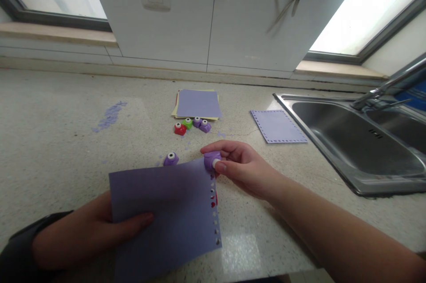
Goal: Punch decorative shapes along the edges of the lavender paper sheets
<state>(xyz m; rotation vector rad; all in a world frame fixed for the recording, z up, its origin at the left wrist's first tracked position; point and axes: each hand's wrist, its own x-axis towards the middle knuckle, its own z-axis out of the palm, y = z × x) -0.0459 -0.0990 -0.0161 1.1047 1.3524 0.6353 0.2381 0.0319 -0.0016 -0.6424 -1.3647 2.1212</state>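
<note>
My left hand (100, 225) grips the left side of a purple sheet of paper (163, 212), thumb on top and the other fingers hidden beneath. Small cut-out shapes run in a row down the sheet's right edge. At its upper right corner, my right hand (241, 163) is closed around a purple craft punch (211, 160), with the thumb on the white button. The punch sits over the paper's edge. Just behind the sheet lies another purple craft punch (171, 158). Something red shows partly past the sheet's right edge, mostly hidden.
Red (180, 129), green (187, 123) and two purple punches (201, 124) stand before a stack of coloured paper (199, 103). A sheet with punched borders (278, 126) lies beside the steel sink (353, 141). Purple paper bits (111, 116) are scattered at left.
</note>
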